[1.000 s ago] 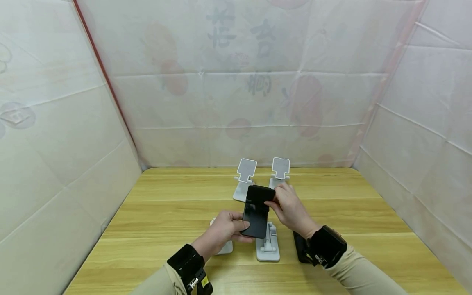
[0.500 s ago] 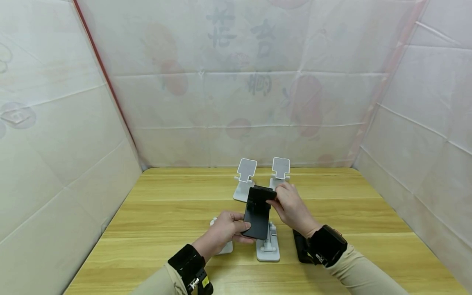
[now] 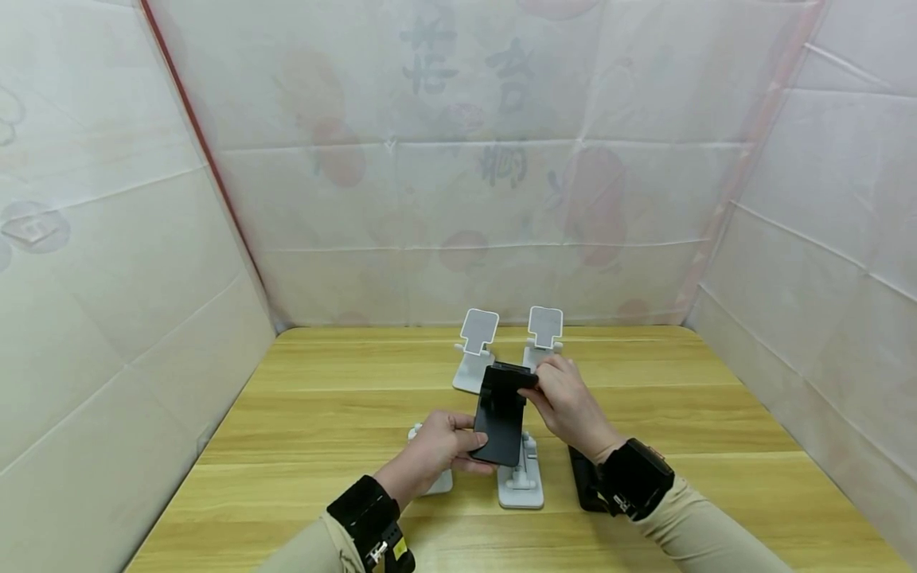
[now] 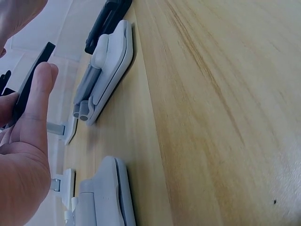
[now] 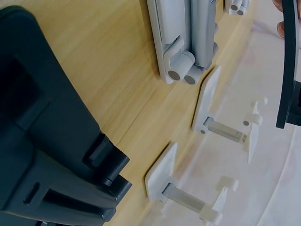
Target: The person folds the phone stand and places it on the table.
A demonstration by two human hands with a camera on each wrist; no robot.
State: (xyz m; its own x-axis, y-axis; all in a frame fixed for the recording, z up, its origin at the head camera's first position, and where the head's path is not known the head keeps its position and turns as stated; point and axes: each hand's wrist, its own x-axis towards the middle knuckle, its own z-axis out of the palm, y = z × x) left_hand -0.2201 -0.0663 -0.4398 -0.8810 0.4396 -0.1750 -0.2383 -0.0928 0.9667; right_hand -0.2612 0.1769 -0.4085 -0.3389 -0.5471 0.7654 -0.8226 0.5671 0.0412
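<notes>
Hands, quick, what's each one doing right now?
Left hand: grips the lower end of the black folding phone stand.
Right hand: pinches its top edge.

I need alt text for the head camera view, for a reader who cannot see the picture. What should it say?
Two hands hold a black folding phone stand above a wooden table: the left hand grips its lower end, the right hand pinches its top. Two white stands are set upright behind; two more white stands lie folded beneath, and a black one by the right wrist.
</notes>
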